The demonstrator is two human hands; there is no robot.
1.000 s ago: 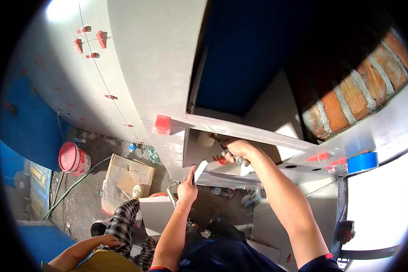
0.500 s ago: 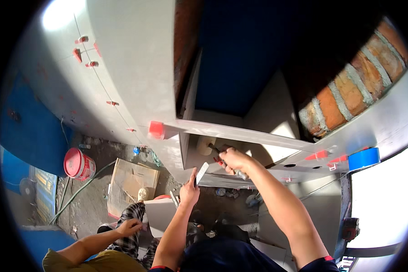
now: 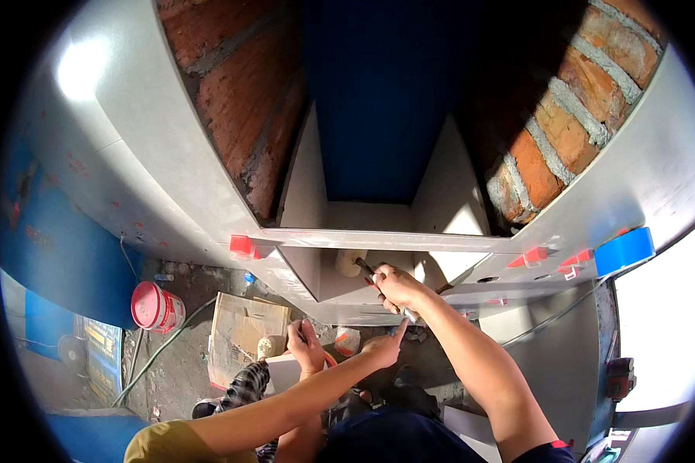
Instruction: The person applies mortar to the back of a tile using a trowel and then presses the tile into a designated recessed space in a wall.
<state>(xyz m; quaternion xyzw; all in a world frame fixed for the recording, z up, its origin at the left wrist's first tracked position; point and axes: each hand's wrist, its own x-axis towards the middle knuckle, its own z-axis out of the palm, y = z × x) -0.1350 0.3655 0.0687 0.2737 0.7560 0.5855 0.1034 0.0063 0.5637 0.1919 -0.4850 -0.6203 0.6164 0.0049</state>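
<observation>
My right hand (image 3: 398,287) grips the dark handle of a mallet. The mallet's pale, cylindrical head (image 3: 351,263) is at the lower opening of a grey tiled niche (image 3: 378,239); I cannot tell whether it touches the tile. My left hand (image 3: 307,351) is raised to the left, below the niche, with fingers bent. Whatever it holds is not clear. Across my left forearm reaches a co-worker's arm in a yellow-green sleeve. That person's hand (image 3: 382,351) points a finger close to the lower end of the mallet handle.
Red clips (image 3: 245,247) sit along the tile edges, and a blue tape roll (image 3: 624,252) is at right. Bare brick (image 3: 548,166) flanks the niche. On the floor at left are a red-lidded bucket (image 3: 158,307), a hose (image 3: 170,339) and a cardboard box (image 3: 243,328).
The view has shifted, bringing more of the niche's left brick side in. The co-worker's arm has reached rightward over mine. My left hand is lower; the pale flat strip it held no longer shows.
</observation>
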